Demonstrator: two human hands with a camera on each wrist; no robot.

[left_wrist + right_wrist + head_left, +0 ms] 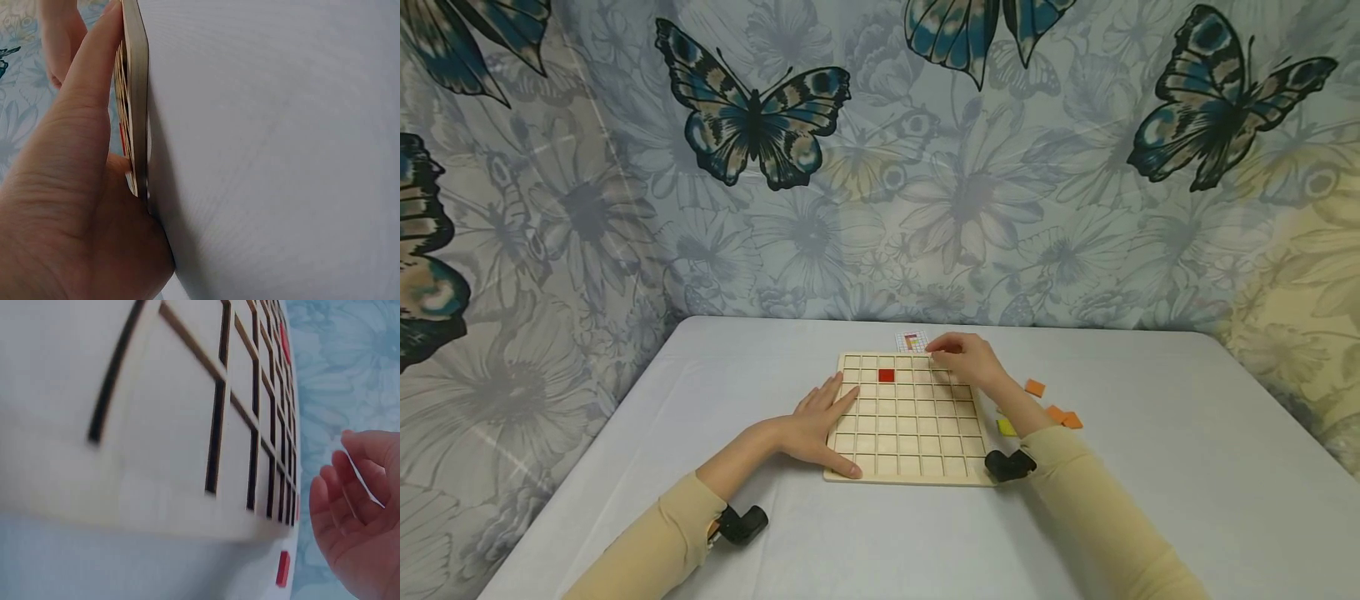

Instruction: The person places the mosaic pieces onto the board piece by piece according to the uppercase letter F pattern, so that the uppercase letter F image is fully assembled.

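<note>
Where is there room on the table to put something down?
The table is bare right of the orange tiles, left of the left hand, and between the sleeves, in front of the board. It's crowded near the right hand, beside the card.

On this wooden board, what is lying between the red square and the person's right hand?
Nothing lies there: between the red square and the right hand there is only a bare stretch of the wooden board, as the head view shows.
</note>
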